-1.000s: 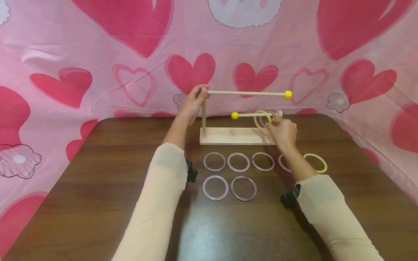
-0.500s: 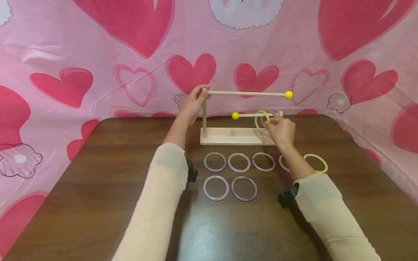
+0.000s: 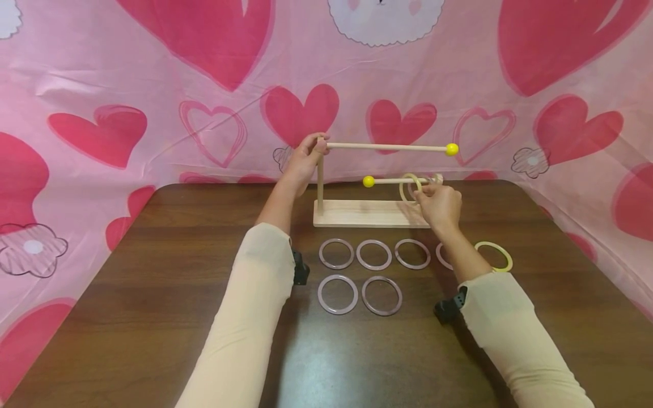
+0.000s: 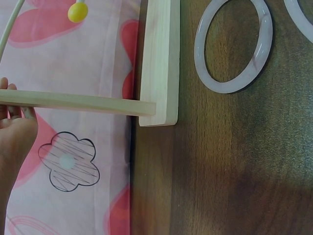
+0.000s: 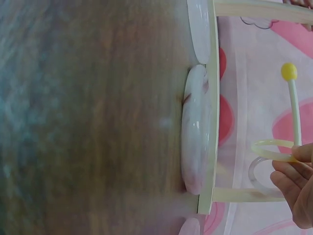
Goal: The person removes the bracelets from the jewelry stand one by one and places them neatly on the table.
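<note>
A pale wooden bangle stand [image 3: 367,213] has two rods tipped with yellow balls. At the top of its left post [image 4: 83,102], my left hand [image 3: 304,161] grips the wood, thumb in front where the upper rod [image 3: 388,147] begins. My right hand [image 3: 441,208] pinches a yellow bangle [image 3: 401,190] between thumb and fingers. This bangle encircles the lower rod [image 3: 386,181], as the right wrist view also shows. A pale, translucent bangle [image 5: 252,172] hangs on the same rod, nearer the right post [image 5: 244,195], which my right hand partly hides in the head view.
Several lilac bangles lie in two rows before the stand, including one at the front left [image 3: 321,303]. Another yellow bangle [image 3: 507,260] lies at the right end, partly behind my right forearm. The brown table [image 3: 153,340] meets a pink heart-print cloth [image 3: 204,68] behind.
My right hand has shifted slightly left, still pinching the yellow bangle round the lower rod. My left hand keeps its grip on the post.
</note>
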Tool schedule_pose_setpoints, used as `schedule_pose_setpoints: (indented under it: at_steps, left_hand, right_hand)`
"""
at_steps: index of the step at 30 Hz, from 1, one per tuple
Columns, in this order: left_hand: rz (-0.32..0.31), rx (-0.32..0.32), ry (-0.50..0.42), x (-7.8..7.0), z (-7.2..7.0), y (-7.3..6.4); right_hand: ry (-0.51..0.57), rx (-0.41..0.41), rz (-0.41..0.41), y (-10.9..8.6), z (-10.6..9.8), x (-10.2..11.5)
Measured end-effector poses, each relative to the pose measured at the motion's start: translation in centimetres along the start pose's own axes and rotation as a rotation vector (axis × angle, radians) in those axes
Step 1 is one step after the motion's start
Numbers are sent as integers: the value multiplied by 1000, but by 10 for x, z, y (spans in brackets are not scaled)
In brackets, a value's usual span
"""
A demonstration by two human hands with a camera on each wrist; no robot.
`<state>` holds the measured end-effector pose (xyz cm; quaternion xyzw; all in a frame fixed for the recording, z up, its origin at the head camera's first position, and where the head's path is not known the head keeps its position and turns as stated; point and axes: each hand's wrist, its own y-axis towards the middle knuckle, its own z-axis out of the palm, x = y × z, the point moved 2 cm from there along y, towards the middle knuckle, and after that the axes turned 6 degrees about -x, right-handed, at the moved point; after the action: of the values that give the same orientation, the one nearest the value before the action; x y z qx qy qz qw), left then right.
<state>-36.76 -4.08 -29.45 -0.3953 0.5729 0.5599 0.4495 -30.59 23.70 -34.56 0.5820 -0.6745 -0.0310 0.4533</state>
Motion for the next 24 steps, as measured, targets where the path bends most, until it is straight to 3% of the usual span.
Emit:
schedule_pose_setpoints:
  at_steps: [24]
  left_hand:
    - [9, -6, 4, 0, 0, -1]
  right_hand:
    - [57, -55, -29, -3, 1, 7]
